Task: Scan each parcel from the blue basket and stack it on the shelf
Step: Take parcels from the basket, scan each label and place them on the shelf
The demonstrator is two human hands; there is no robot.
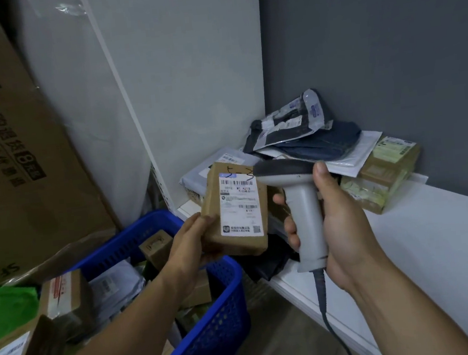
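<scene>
My left hand (pixel 189 242) holds a small brown parcel (pixel 235 209) upright, its white barcode label facing me. My right hand (pixel 333 215) grips a grey handheld scanner (pixel 303 207) by the handle; the scanner's dark head sits just right of the parcel's top and points at it. Below my left arm stands the blue basket (pixel 214 322), holding several brown boxes and grey mailer bags. The white shelf (pixel 425 231) lies to the right, with a pile of parcels (pixel 310 139) stacked at its back left corner.
A big cardboard box (pixel 11 150) leans at the left. A green bag (pixel 5 308) and more brown parcels (pixel 66 301) lie at the lower left. The scanner cable (pixel 331 326) hangs down past the shelf's front edge. A grey wall backs the shelf.
</scene>
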